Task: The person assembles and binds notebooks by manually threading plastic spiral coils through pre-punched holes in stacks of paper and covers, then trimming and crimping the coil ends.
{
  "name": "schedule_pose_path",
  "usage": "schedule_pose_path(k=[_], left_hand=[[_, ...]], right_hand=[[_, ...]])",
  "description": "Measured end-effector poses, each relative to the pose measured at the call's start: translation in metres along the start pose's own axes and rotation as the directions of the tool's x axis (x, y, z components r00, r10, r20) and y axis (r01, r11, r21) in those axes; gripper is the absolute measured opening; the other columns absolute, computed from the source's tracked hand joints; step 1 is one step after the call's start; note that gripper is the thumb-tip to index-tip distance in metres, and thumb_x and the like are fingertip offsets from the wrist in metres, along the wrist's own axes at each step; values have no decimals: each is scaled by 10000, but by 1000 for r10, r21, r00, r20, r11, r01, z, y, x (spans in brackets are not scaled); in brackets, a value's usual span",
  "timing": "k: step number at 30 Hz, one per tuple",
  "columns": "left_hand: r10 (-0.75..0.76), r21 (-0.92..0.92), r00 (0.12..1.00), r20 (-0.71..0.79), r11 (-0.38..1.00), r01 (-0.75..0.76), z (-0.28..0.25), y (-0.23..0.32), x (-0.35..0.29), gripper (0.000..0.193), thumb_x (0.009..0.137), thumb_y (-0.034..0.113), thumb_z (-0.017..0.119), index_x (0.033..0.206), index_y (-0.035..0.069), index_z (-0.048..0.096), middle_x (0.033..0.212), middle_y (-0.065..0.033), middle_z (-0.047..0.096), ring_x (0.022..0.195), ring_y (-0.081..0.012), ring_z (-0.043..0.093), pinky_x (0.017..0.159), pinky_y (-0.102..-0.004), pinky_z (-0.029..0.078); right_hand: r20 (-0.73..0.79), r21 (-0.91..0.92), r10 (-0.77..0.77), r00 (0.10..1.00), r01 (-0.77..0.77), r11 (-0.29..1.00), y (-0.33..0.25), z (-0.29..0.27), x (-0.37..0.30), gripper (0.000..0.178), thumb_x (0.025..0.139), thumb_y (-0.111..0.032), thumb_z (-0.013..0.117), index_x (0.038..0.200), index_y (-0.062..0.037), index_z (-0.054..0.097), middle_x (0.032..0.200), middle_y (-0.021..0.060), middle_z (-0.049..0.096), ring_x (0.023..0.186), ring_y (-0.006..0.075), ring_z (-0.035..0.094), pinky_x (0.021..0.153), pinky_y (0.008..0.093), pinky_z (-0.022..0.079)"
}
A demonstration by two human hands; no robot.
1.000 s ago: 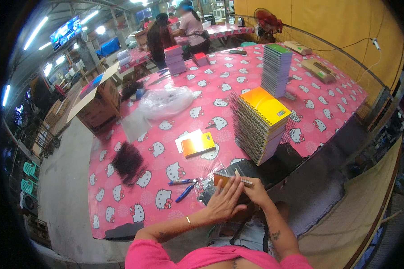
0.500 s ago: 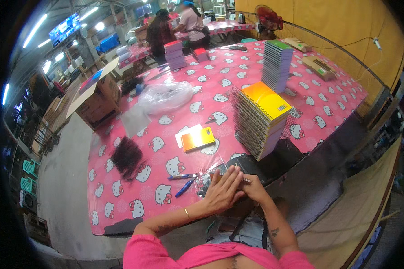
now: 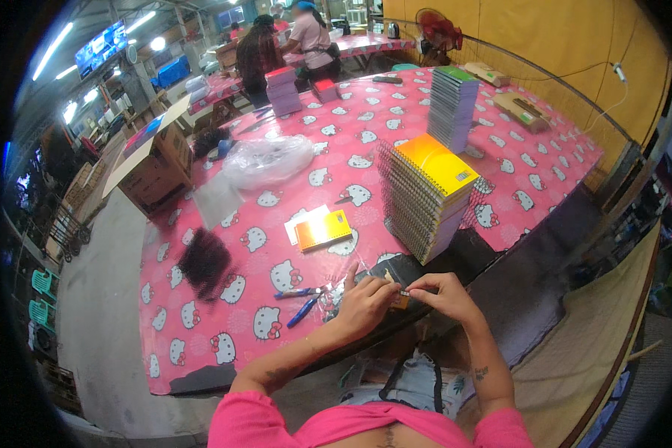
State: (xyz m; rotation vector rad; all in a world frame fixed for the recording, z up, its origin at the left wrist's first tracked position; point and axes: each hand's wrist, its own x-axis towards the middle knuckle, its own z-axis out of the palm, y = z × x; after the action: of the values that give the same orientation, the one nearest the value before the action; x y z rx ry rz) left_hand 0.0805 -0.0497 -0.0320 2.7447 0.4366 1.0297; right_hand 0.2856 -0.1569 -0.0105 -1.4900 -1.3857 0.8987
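At the table's near edge, both my hands work at a small notebook (image 3: 401, 301), mostly hidden, with a bit of its orange cover showing. My left hand (image 3: 366, 305) bends its fingers over the notebook's left side, one finger sticking up. With thumb and fingertips my right hand (image 3: 442, 295) pinches at its right edge, where a small light-coloured bit shows. Blue pens (image 3: 303, 312) lie left of my left hand. Beyond it, a yellow-orange spiral notebook (image 3: 325, 231) rests partly over a white card (image 3: 297, 226).
A tall stack of spiral notebooks (image 3: 434, 198) stands near my right hand, another stack (image 3: 452, 108) behind it. Black spiral coils (image 3: 204, 263), a clear plastic bag (image 3: 269, 160) and an open carton (image 3: 157, 168) are at left. Two people (image 3: 310, 45) stand beyond the table.
My left hand, earlier laid flat with its fingers stretched over the right one, has drawn left and curled. My right hand has come out from under it, now in a pinch.
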Motion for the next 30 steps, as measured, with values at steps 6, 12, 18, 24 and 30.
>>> schedule_pose_path(k=[6,12,18,24,30], left_hand=[[29,-37,998,63,999,-27,-8,3,4,289,803,152,708,1085,128,652,883,-30,625,842,-208,626,846,-413,448],[-44,-137,988,151,988,66,-22,12,11,325,816,87,696,1128,58,608,901,-114,625,861,-281,655,690,-388,524],[-318,-894,942,109,384,233,-111,70,99,274,890,57,684,1140,-1,589,1277,-178,558,1147,-197,588,882,-351,533],[99,-466,967,-236,861,-202,-105,23,230,343,879,103,679,1220,116,645,1263,-182,565,1194,-336,549,990,-404,447],[55,-131,989,-135,989,-73,-64,-46,284,313,879,192,668,1179,103,684,1107,-180,644,996,-347,617,890,-442,494]], right_hand=[[-68,-104,-170,983,162,981,0,9,2,162,801,-126,709,873,14,669,796,115,670,772,164,653,712,313,508],[-330,-414,-253,909,102,905,-28,27,-3,172,798,-92,664,955,-25,646,922,140,628,882,309,629,764,349,512],[-403,-74,-392,827,398,915,-146,17,-35,691,816,-209,717,1412,0,437,1283,173,503,1230,264,505,1025,362,432],[-57,618,-396,916,344,707,-178,-98,36,733,839,-162,646,1459,77,335,1372,164,510,1204,205,563,999,326,472],[-168,-50,-146,975,139,989,-149,-164,107,502,872,-93,604,1325,107,523,1190,140,654,1075,174,630,917,306,507]])
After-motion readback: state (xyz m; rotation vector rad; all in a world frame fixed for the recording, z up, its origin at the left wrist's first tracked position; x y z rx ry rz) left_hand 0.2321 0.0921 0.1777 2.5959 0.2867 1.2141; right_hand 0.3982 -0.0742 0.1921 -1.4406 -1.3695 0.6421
